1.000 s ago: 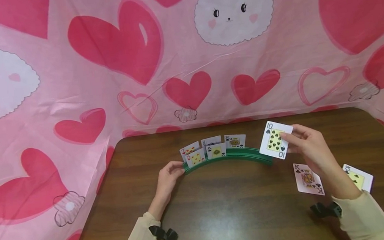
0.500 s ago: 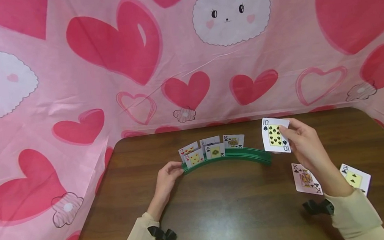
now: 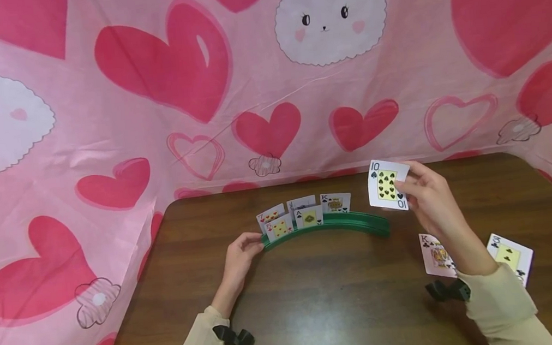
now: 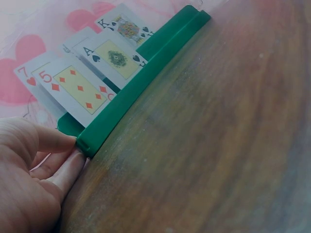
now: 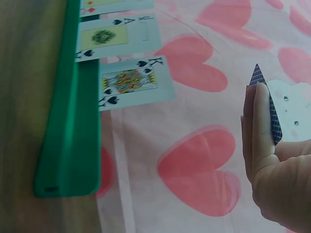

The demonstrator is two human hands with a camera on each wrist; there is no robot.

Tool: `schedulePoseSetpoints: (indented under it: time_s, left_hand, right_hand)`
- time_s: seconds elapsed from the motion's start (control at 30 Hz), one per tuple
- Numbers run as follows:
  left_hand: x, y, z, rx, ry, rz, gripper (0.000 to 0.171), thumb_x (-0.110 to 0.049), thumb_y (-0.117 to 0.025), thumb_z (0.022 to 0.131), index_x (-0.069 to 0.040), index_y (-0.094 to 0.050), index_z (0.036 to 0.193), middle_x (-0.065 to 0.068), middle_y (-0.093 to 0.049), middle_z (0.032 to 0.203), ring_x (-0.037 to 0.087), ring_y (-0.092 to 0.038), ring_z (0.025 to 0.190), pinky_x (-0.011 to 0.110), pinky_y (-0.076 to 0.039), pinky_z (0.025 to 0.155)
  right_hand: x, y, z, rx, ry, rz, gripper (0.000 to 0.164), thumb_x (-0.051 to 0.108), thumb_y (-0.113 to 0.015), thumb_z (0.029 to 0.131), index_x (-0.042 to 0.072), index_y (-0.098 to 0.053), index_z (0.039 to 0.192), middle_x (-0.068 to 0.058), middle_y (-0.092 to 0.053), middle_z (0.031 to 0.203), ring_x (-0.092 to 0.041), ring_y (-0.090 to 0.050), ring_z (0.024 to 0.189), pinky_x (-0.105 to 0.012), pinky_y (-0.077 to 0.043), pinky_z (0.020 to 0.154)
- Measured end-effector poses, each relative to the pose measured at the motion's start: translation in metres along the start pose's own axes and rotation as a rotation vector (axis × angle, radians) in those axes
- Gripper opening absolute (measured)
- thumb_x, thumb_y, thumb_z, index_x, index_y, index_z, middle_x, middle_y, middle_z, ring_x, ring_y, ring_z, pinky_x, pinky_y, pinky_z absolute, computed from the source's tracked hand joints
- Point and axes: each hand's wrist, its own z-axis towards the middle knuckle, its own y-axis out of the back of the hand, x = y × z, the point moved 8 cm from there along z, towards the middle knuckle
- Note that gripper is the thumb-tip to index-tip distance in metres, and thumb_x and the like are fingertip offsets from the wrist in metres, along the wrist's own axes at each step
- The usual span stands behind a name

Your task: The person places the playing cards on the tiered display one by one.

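Observation:
My right hand (image 3: 428, 195) pinches a ten of spades playing card (image 3: 387, 187), raised above the right end of a curved green card holder (image 3: 354, 220). In the right wrist view the patterned back of the ten of spades (image 5: 274, 119) shows along the fingers. My left hand (image 3: 239, 260) grips the holder's left end between thumb and fingers. Standing in the holder's slots are a five of diamonds (image 4: 77, 92), a seven of hearts (image 4: 30, 80), an ace of spades (image 4: 116, 58), a king of spades (image 4: 127, 29) and another card, mostly hidden behind the ace.
A king of clubs (image 3: 436, 257) lies face up on the brown wooden table (image 3: 317, 300), partly under the right forearm. Right of it lies another clubs card (image 3: 515, 255), partly covered by the sleeve. Pink heart-patterned cloth (image 3: 257, 75) hangs behind the table.
My right hand, still pinching the ten of spades, has risen and shifted slightly, lifting the card away from the holder's right end. The left hand keeps its grip on the holder.

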Motion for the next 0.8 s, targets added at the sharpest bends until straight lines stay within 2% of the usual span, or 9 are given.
schedulePoseSetpoints:
  time_s: [0.2, 0.27, 0.4, 0.47, 0.6, 0.8]
  left_hand:
    - [-0.024, -0.002, -0.012, 0.022, -0.023, 0.0, 0.02, 0.005, -0.063, 0.096, 0.011, -0.068, 0.115, 0.022, -0.069, 0.118, 0.025, -0.067, 0.103, 0.029, -0.05, 0.087]
    - [-0.022, -0.001, -0.012, 0.019, -0.02, 0.004, 0.02, 0.004, -0.063, 0.097, 0.01, -0.068, 0.115, 0.021, -0.069, 0.118, 0.025, -0.067, 0.103, 0.029, -0.05, 0.088]
    - [-0.004, 0.001, -0.001, 0.006, -0.01, 0.017, 0.02, 0.002, -0.065, 0.097, 0.008, -0.069, 0.115, 0.019, -0.07, 0.119, 0.023, -0.067, 0.103, 0.03, -0.05, 0.088]
    - [0.0, 0.002, 0.001, 0.0, -0.007, 0.013, 0.02, 0.001, -0.065, 0.097, 0.007, -0.069, 0.116, 0.017, -0.07, 0.119, 0.021, -0.067, 0.103, 0.029, -0.05, 0.087]
    - [-0.001, 0.003, 0.002, -0.009, -0.002, 0.011, 0.02, 0.001, -0.065, 0.096, 0.006, -0.07, 0.116, 0.017, -0.07, 0.119, 0.02, -0.066, 0.102, 0.028, -0.048, 0.086]
    - [-0.007, 0.0, 0.0, 0.008, -0.002, 0.009, 0.02, 0.003, -0.065, 0.095, 0.009, -0.069, 0.114, 0.018, -0.07, 0.118, 0.02, -0.066, 0.101, 0.03, -0.048, 0.086]
  right_hand:
    - [0.007, -0.007, 0.006, -0.024, 0.024, 0.031, 0.034, -0.013, -0.054, 0.098, 0.013, -0.068, 0.116, -0.002, -0.076, 0.105, -0.014, -0.072, 0.091, -0.028, -0.06, 0.073]
    - [0.007, -0.009, 0.007, -0.024, 0.01, 0.027, 0.035, -0.013, -0.056, 0.097, 0.014, -0.068, 0.116, -0.001, -0.076, 0.105, -0.014, -0.072, 0.091, -0.029, -0.06, 0.073]
    - [0.008, -0.009, 0.008, -0.035, 0.003, 0.01, 0.035, -0.015, -0.059, 0.095, 0.014, -0.068, 0.113, 0.001, -0.077, 0.102, -0.013, -0.073, 0.089, -0.028, -0.059, 0.073]
    - [0.01, -0.007, 0.009, -0.044, 0.015, 0.012, 0.034, -0.016, -0.06, 0.094, 0.013, -0.069, 0.109, 0.001, -0.078, 0.1, -0.013, -0.073, 0.087, -0.027, -0.059, 0.072]
    - [0.014, -0.005, 0.011, -0.064, 0.031, 0.004, 0.031, -0.016, -0.062, 0.093, 0.012, -0.071, 0.102, 0.001, -0.078, 0.095, -0.012, -0.074, 0.083, -0.028, -0.059, 0.068]
    - [0.015, -0.001, 0.014, -0.096, 0.033, -0.093, 0.024, -0.01, -0.066, 0.093, 0.013, -0.071, 0.097, 0.003, -0.078, 0.092, -0.011, -0.072, 0.077, -0.024, -0.058, 0.065]
